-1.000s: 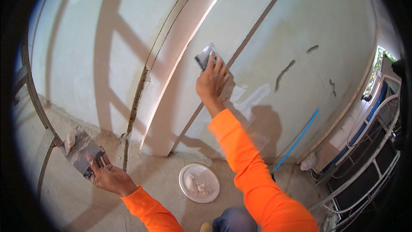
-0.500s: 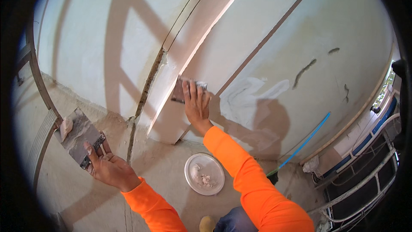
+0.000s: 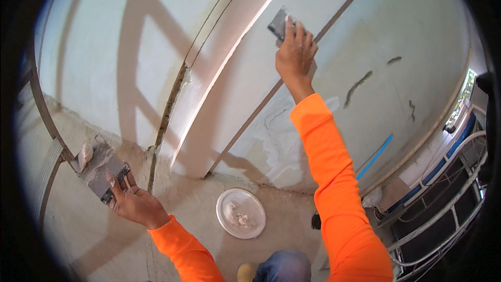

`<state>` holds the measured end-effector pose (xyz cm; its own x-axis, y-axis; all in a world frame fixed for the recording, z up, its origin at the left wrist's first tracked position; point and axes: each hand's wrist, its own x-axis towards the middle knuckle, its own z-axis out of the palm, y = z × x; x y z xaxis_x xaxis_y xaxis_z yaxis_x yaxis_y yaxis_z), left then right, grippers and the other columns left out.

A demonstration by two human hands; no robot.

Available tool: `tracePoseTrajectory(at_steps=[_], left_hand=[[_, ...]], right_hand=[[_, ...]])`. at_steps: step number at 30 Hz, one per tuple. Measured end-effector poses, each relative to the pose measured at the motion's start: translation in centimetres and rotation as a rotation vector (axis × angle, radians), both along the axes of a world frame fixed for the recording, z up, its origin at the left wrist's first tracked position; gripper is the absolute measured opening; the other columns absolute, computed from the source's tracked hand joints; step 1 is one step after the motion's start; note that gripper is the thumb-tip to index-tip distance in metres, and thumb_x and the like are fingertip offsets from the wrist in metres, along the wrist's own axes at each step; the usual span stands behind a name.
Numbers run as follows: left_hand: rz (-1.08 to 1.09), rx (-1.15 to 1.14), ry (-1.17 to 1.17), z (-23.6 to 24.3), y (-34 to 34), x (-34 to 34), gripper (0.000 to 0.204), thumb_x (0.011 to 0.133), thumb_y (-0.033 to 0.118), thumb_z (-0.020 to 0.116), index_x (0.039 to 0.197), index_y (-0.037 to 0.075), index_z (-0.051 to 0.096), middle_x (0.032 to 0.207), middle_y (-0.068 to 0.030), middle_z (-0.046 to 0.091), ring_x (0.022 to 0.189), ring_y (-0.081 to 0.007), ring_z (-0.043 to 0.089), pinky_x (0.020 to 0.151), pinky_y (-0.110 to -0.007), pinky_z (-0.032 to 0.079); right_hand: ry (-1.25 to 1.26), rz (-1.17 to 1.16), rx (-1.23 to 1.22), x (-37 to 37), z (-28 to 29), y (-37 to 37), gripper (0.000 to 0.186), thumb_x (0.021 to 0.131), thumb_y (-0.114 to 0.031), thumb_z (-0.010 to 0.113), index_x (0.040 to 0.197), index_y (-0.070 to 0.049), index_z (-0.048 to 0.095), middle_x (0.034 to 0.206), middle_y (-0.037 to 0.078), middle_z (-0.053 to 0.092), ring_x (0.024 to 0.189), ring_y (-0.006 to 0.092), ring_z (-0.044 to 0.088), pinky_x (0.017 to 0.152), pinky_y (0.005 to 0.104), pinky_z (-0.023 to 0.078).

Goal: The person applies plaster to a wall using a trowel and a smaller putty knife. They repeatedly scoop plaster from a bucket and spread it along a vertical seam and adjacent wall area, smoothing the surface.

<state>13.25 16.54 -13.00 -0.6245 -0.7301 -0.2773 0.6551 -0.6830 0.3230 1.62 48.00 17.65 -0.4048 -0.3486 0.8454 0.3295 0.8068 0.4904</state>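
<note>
My left hand point(image 3: 136, 203) grips the dark edge of a flat metal putty blade point(image 3: 104, 164), held out low at the left. A lump of pale putty point(image 3: 85, 155) sits near the blade's far corner. High on the wall, my right hand point(image 3: 296, 55) is closed around a second putty blade point(image 3: 278, 24), its fingers spread over the back as it lies against the pale surface near the raised strip. Below, on the floor between my arms, a round white lid or shallow dish point(image 3: 222, 220) carries some putty point(image 3: 241, 216).
The wall point(image 3: 417, 31) has a long dark groove point(image 3: 250, 117), short gouges point(image 3: 358, 89) and whitish filled patches point(image 3: 276, 136). A blue-handled tool point(image 3: 374, 156) leans at its foot. Metal framing point(image 3: 449, 209) stands at the right; a ladder-like step point(image 3: 46, 177) is at the left.
My right hand with its blade has moved up the wall, farther from the floor and slightly right. The left hand keeps its blade at nearly the same spot. The view has shifted a little.
</note>
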Motion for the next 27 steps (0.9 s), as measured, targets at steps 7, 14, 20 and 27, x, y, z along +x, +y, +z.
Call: tracePoseTrajectory(at_steps=[7, 14, 20, 27], left_hand=[[0.041, -0.027, 0.005, 0.9, -0.5, 0.2, 0.034, 0.105, 0.011, 0.068, 0.134, -0.004, 0.06, 0.129, -0.0171, 0.068, 0.109, -0.0232, 0.072, 0.094, -0.04, 0.064], [0.075, -0.099, -0.014, 0.1, -1.7, -0.2, 0.038, 0.104, 0.012, 0.068, 0.138, -0.002, 0.057, 0.131, -0.016, 0.068, 0.111, -0.0236, 0.071, 0.097, -0.042, 0.064], [0.085, -0.114, -0.017, 0.2, -1.6, 0.1, 0.039, 0.104, 0.012, 0.069, 0.139, -0.001, 0.057, 0.131, -0.015, 0.068, 0.112, -0.0237, 0.071, 0.098, -0.042, 0.063], [0.05, -0.053, -0.04, 0.0, -1.3, -0.2, 0.034, 0.103, 0.009, 0.07, 0.134, -0.001, 0.06, 0.129, -0.0167, 0.07, 0.108, -0.0252, 0.073, 0.095, -0.042, 0.065]], right_hand=[[-0.243, 0.046, 0.061, 0.4, -14.0, -3.6, 0.069, 0.093, -0.012, 0.064, 0.159, -0.012, 0.045, 0.154, 0.011, 0.047, 0.132, 0.0338, 0.048, 0.104, 0.055, 0.039], [-0.281, 0.076, 0.194, -1.8, -26.4, 0.8, 0.072, 0.091, -0.012, 0.064, 0.161, -0.013, 0.043, 0.155, 0.01, 0.044, 0.129, 0.0313, 0.044, 0.1, 0.0531, 0.04], [-0.491, 0.06, 0.213, 4.0, -32.0, 1.1, 0.061, 0.096, -0.014, 0.056, 0.157, -0.013, 0.049, 0.153, 0.011, 0.048, 0.127, 0.0322, 0.048, 0.098, 0.0537, 0.042], [-0.032, -0.066, 0.023, 3.2, -9.6, 1.0, 0.061, 0.097, -0.008, 0.056, 0.157, -0.011, 0.048, 0.154, 0.017, 0.053, 0.135, 0.0421, 0.05, 0.108, 0.0577, 0.04]])
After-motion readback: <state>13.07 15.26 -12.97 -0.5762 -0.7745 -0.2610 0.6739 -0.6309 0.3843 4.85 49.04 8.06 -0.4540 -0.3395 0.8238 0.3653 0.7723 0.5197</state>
